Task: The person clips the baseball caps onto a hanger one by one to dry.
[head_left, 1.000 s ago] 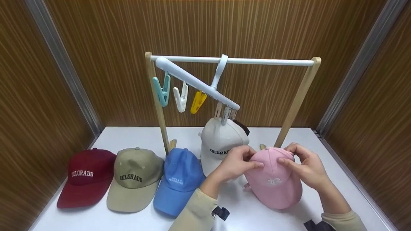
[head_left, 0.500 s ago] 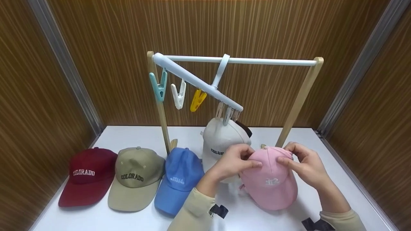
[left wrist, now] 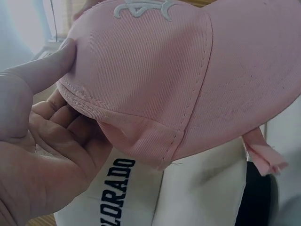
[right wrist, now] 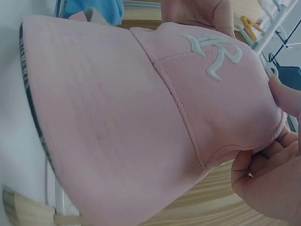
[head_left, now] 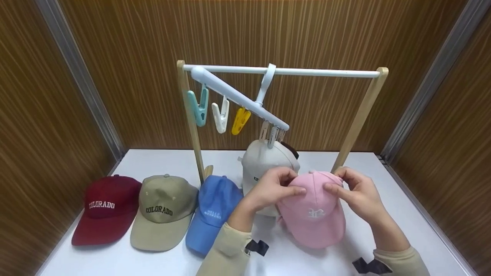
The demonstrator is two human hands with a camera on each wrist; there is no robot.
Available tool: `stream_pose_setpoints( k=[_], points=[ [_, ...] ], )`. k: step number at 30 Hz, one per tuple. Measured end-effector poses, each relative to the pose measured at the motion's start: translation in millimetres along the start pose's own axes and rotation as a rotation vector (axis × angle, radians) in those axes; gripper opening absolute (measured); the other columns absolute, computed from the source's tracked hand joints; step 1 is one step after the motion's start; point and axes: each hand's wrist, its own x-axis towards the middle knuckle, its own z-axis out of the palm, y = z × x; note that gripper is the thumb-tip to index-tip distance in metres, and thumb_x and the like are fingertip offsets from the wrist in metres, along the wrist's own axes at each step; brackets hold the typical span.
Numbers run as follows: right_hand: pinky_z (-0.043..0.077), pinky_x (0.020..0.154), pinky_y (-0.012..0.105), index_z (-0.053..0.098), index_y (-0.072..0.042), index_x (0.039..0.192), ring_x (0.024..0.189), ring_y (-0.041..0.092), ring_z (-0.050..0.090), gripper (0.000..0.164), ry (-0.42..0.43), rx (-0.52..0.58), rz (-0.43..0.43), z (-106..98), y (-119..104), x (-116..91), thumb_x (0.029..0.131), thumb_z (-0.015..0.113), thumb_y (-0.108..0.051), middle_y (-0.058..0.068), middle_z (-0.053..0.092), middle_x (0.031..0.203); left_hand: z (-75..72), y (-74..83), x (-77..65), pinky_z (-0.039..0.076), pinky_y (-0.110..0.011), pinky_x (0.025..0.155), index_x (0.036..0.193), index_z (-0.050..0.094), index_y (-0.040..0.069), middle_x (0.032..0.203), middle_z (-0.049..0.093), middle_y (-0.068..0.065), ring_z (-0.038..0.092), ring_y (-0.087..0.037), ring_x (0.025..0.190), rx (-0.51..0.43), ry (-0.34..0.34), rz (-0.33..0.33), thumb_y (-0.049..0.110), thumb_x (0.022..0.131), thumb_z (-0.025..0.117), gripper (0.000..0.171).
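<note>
A pink baseball cap (head_left: 316,212) with a white embroidered mark is held up between both hands, brim toward me and down. The left hand (head_left: 270,191) pinches the crown's left side, thumb on the front and fingers behind. On the other side the right hand (head_left: 356,193) grips the crown the same way. In the left wrist view the left thumb (left wrist: 54,66) presses the pink fabric, fingers curled under the edge. Behind the left hand, a cream cap (head_left: 266,157) hangs from clips (head_left: 273,137) at the low right end of a tilted pale blue hanger (head_left: 234,94).
The hanger hooks over a white rail (head_left: 326,72) on wooden posts. Teal (head_left: 198,107), white (head_left: 220,117) and yellow (head_left: 241,120) clips dangle from its raised side. Red (head_left: 109,211), khaki (head_left: 165,211) and blue (head_left: 215,211) caps stand on the white table at left.
Both hands have carried the pink cap a little to the left and slightly up, closer to the cream cap. The hanger has swayed slightly.
</note>
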Motion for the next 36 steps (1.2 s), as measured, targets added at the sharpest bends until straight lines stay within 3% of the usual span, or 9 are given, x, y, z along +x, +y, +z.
stream_pose_setpoints(
  k=[9, 18, 28, 36],
  points=[
    [0.05, 0.084, 0.03, 0.069, 0.002, 0.092, 0.088, 0.019, 0.063, 0.017, 0.014, 0.049, 0.017, 15, -2, 8, 0.091, 0.082, 0.013, 0.007, 0.068, 0.087, -15.5, 4.2, -4.5, 0.055, -0.025, 0.083, 0.109, 0.077, 0.002, 0.1, 0.075, 0.002, 0.066, -0.011, 0.093, 0.005, 0.022, -0.016, 0.012, 0.094, 0.092, 0.024],
    [0.046, 0.071, 0.03, 0.071, -0.001, 0.093, 0.081, 0.017, 0.056, 0.016, 0.016, 0.06, 0.042, 28, -4, 15, 0.091, 0.086, 0.007, 0.003, 0.064, 0.085, -29.7, 8.3, -9.9, 0.055, -0.025, 0.083, 0.111, 0.077, 0.0, 0.1, 0.073, 0.002, 0.065, -0.011, 0.093, 0.009, 0.031, 0.003, 0.012, 0.095, 0.09, 0.024],
    [0.05, 0.082, 0.031, 0.071, -0.001, 0.093, 0.09, 0.02, 0.06, 0.014, -0.004, 0.078, 0.071, 44, -7, 22, 0.094, 0.085, 0.002, 0.006, 0.068, 0.09, -45.7, 11.9, -16.2, 0.054, -0.025, 0.081, 0.114, 0.075, -0.001, 0.099, 0.07, 0.001, 0.062, -0.013, 0.092, 0.001, 0.045, 0.01, 0.01, 0.098, 0.087, 0.023],
    [0.049, 0.075, 0.029, 0.071, 0.001, 0.091, 0.085, 0.016, 0.058, 0.014, -0.005, 0.133, 0.084, 59, -7, 30, 0.094, 0.085, 0.003, 0.004, 0.067, 0.085, -58.8, 13.3, -21.3, 0.055, -0.027, 0.081, 0.117, 0.075, -0.003, 0.1, 0.073, -0.001, 0.064, -0.015, 0.091, -0.02, 0.062, 0.029, 0.008, 0.099, 0.086, 0.024]
  ],
)
